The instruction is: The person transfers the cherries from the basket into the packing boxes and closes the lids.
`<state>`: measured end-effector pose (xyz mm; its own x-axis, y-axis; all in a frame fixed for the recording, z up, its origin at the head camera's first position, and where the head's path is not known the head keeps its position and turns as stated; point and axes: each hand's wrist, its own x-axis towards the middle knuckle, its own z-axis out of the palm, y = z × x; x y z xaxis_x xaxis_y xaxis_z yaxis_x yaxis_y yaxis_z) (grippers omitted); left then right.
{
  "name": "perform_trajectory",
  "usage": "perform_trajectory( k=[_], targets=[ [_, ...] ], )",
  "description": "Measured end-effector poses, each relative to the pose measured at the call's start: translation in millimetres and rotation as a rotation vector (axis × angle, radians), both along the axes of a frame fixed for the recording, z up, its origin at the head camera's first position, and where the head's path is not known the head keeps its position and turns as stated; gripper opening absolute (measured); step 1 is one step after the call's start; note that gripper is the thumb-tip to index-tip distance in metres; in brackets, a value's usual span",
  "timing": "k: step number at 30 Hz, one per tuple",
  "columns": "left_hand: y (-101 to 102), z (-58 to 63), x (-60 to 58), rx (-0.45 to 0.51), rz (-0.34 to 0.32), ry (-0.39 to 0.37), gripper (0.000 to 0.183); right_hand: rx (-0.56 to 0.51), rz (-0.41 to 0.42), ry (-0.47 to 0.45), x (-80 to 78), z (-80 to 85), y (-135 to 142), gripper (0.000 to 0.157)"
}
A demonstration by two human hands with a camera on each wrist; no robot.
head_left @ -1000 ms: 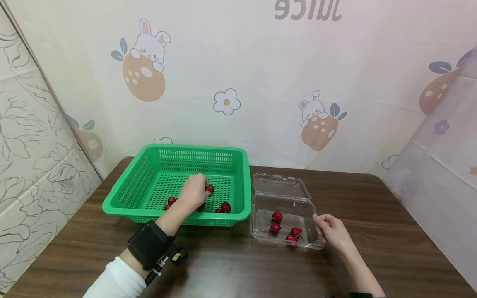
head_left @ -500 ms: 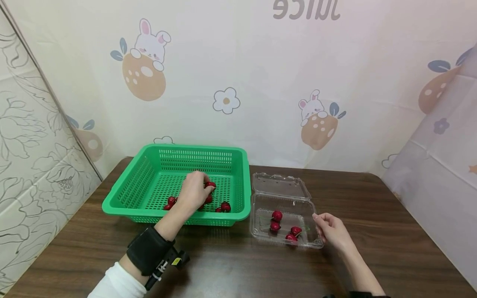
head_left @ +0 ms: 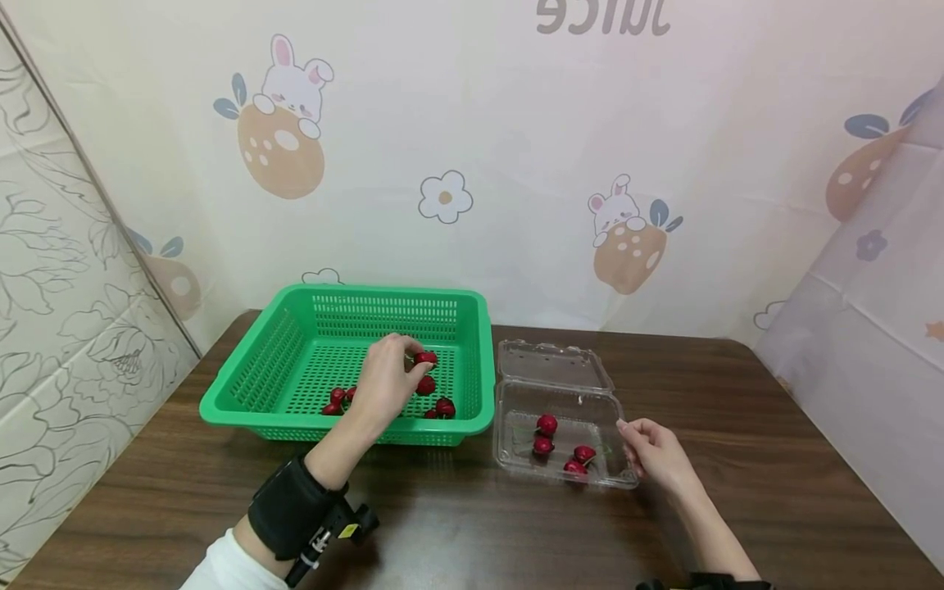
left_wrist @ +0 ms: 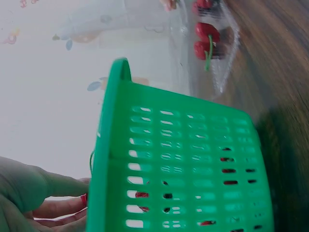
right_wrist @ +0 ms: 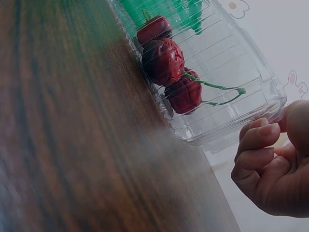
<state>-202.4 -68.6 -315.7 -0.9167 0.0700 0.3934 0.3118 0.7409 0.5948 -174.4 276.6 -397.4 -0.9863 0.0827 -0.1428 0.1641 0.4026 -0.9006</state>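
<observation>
My left hand [head_left: 387,378] reaches into the green basket [head_left: 258,420] and pinches a red cherry [head_left: 425,358] between thumb and fingers. Just below it shows another cherry [head_left: 426,385]; whether the two are joined is hidden. In the left wrist view, the basket wall [left_wrist: 183,140] covers most of what these fingers hold. With thumb and curled fingers, my right hand [head_left: 660,455] grips the right edge of a clear plastic clamshell box [head_left: 516,467], whose lid lies back. Several cherries [right_wrist: 164,60] with green stems [right_wrist: 217,87] lie inside it.
More cherries [head_left: 337,396] lie at the basket's front left, and others [head_left: 444,407] at its front right. Basket and box stand side by side on a dark wooden table [head_left: 457,524]. A printed curtain [head_left: 516,164] hangs behind.
My left hand has risen slightly inside the basket, lifting the pinched cherry up and to the right. The right hand keeps its grip on the box.
</observation>
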Motion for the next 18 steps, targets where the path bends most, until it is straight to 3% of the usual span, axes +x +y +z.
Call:
perform_trajectory(
  k=[18],
  targets=[
    [24,20.2,21.0,0.13,-0.128,0.077,0.017,-0.02,0.003,0.012,0.8,1.6,-1,0.028]
  ],
)
